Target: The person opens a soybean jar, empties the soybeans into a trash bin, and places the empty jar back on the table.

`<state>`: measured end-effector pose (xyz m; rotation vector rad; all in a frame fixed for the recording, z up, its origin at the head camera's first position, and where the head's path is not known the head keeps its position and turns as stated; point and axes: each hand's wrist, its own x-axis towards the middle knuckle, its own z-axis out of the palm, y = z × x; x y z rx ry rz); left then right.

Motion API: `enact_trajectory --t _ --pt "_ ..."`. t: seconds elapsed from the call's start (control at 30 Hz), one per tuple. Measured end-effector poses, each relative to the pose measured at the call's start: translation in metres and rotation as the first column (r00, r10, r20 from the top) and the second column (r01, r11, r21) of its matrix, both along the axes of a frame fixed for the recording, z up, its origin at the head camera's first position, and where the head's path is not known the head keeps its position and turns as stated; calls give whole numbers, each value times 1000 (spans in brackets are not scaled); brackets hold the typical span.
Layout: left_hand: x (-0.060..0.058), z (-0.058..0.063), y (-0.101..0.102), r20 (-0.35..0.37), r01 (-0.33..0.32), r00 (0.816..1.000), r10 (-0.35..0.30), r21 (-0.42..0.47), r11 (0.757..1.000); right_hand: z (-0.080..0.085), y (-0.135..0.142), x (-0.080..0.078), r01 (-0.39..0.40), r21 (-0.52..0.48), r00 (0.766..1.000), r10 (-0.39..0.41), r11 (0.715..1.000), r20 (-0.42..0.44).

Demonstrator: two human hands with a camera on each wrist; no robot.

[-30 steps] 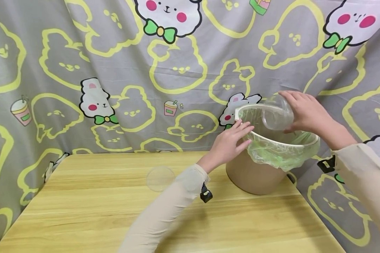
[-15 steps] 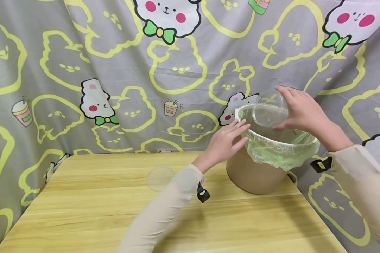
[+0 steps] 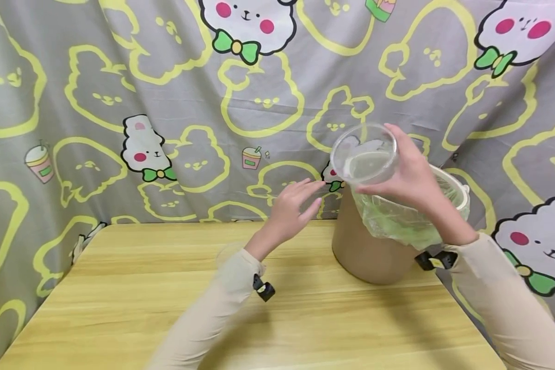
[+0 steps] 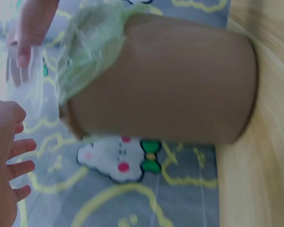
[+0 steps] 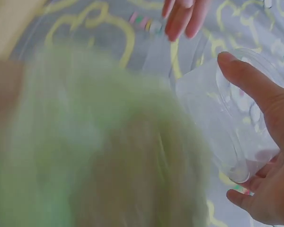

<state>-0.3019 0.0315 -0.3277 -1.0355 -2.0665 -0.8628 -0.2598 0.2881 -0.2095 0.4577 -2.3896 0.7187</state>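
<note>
My right hand (image 3: 413, 174) grips a clear round plastic container (image 3: 365, 154) by its side, thumb and fingers spread around it. The container is tilted, its wide round end facing me, above the left rim of a brown trash bin (image 3: 374, 252). In the right wrist view the clear container (image 5: 217, 113) looks see-through, with no contents visible. My left hand (image 3: 289, 210) hovers left of the bin, fingers extended, holding nothing and apart from the container. A light green plastic bag (image 3: 398, 218) lines the bin and folds over its white rim (image 3: 448, 185).
On the wooden table (image 3: 134, 293) lies a clear round disc (image 3: 225, 252), faint and partly hidden behind my left sleeve. The bin stands near the table's right back edge. A grey patterned curtain (image 3: 189, 103) hangs behind and to the right.
My right hand has brought the container left, from over the bin's opening to its left rim, turning its round end toward me. My left hand has left the rim and moved left.
</note>
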Motion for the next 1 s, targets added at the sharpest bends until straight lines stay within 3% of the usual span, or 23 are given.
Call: enact_trajectory --t 0.17,0.37,0.53,0.67,0.8,0.9,1.0 --pt "0 -23 -37 16 -65 998 65 -17 998 -27 -26 -1 -105 -102 994 106 989 12" --pt "2 -51 -75 53 -128 990 133 -84 988 -66 -60 -4 -219 -108 975 222 970 18" --pt "6 -68 -98 80 -166 981 176 -120 979 -109 -77 -12 -250 -96 965 255 964 51" --pt "7 -77 -111 71 -182 979 190 -108 977 -143 -81 -20 -228 -145 957 249 963 146" --pt "7 -86 -121 77 -194 976 201 -95 976 -175 -83 -29 -213 -252 926 277 944 257" --pt "7 -93 -128 102 -207 971 217 -96 974 -197 -84 -36 -205 -330 887 318 922 336" --pt "8 -100 -132 123 -215 967 225 -91 972 -217 -86 -41 -163 -352 852 312 922 421"
